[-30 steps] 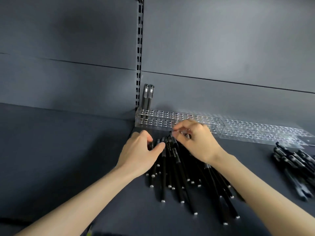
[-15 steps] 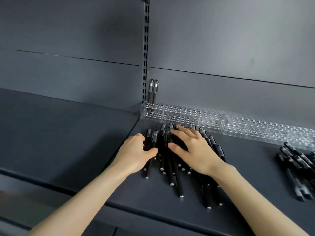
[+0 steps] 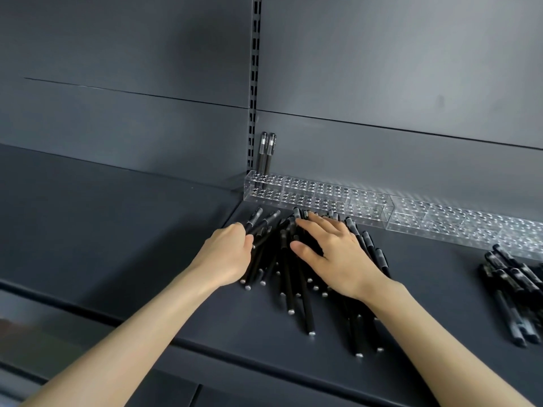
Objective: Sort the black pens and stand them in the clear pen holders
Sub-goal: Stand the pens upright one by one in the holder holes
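A pile of black pens lies on the dark shelf in front of a row of clear pen holders set against the back wall. Two black pens stand upright in the holder's far left holes. My left hand curls round a few pens at the pile's left edge, their capped ends fanning out past my fingers. My right hand lies flat on top of the pile with fingers spread and straight, pressing the pens down.
A second heap of black pens lies at the right edge of the shelf. More clear holders continue to the right along the wall. A slotted metal upright runs up the back panel. The shelf's front lip is near my forearms.
My right hand let go of a pinched pen and flattened onto the pile. My left hand has closed round a few pens and pulled them leftward, fanning them out.
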The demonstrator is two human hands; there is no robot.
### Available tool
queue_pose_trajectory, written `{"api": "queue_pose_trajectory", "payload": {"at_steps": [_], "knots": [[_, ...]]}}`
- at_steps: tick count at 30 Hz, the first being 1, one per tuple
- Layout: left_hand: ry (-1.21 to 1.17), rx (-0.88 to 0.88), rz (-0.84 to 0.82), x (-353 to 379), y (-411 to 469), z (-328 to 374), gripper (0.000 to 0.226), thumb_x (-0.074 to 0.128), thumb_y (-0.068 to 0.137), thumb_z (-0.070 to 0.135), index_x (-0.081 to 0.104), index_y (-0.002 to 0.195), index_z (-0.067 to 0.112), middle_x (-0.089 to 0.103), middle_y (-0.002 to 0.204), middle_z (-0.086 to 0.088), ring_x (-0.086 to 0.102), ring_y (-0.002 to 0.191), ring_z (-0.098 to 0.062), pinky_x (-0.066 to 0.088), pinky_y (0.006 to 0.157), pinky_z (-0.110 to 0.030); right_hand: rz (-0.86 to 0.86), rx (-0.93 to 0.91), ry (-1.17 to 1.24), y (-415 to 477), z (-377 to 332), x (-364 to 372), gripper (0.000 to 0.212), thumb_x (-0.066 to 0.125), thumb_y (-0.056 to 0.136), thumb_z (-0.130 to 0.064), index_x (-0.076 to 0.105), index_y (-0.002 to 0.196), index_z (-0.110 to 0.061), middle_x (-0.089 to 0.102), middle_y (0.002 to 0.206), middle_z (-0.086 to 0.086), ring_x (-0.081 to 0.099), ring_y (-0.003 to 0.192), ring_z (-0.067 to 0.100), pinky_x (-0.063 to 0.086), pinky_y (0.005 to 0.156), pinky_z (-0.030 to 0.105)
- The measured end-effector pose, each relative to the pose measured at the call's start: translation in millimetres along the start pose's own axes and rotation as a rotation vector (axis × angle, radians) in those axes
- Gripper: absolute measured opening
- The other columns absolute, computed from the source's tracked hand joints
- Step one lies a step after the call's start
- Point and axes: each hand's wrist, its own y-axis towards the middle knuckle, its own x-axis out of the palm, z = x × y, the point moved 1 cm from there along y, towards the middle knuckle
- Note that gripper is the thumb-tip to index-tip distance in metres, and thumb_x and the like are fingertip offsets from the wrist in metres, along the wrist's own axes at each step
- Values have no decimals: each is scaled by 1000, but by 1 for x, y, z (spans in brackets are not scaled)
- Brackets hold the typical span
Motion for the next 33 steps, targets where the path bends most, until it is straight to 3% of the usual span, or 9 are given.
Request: {"api": "queue_pose_trajectory", "payload": {"at_steps": [5,8,10,14,17,21,25,28,33], "knots": [[-326,85,49,-5,-1,-7,35,31,102,31,47,96,1,41,65,5,35,49,-8,29,48,-25,70,-33,31,5,-5,-4,50,41,95,-47,37,142,-30,25,154,-6,15,142,17,9,114,37],[-479,202,43,-6,4,-6,32,36,101,32,43,84,6,32,52,13,28,42,-6,24,45,-20,193,-38,349,19,-17,-13,39,53,94,-35,50,130,-20,59,124,-7,51,116,6,35,102,20],[-517,303,15,-8,12,-4,28,39,101,31,37,76,16,32,49,14,28,43,-5,24,47,-20,223,3,645,35,-30,-21,30,59,91,-29,53,118,-18,66,100,-9,63,94,4,47,90,21],[-549,454,-6,-14,30,-2,18,43,100,29,44,84,20,34,50,14,29,44,-5,24,45,-17,350,55,996,70,-45,-30,20,66,87,-20,49,86,-11,64,75,6,62,66,16,55,74,33],[-645,464,-23,-20,52,-6,23,42,99,33,48,85,16,34,54,11,28,47,-8,24,46,-22,407,65,1065,91,-47,-31,15,66,87,-13,53,86,-4,62,77,8,59,59,15,56,67,28],[-640,408,6,-31,87,-17,33,36,101,34,46,79,12,50,63,-2,36,46,-6,30,50,-25,480,141,1053,120,-46,-30,21,64,87,-5,56,101,7,61,75,9,63,57,15,59,70,32],[-635,374,135,-35,121,-25,33,35,101,27,49,88,0,51,69,-13,38,53,-12,30,46,-20,761,159,932,140,-44,-37,30,66,84,0,49,106,-12,60,78,4,65,57,17,59,60,29],[-728,381,135,-30,139,-23,30,37,101,24,48,87,0,47,63,-8,34,49,-13,31,45,-22,877,124,722,154,-39,-39,30,66,85,-2,48,101,-20,61,80,-1,64,69,24,59,64,31],[-810,404,177,-14,147,-29,28,41,101,29,46,79,12,34,51,9,29,49,-10,27,47,-25,890,74,502,171,-33,-35,28,65,88,-9,50,106,-24,61,84,-6,65,78,23,57,74,42]]}}
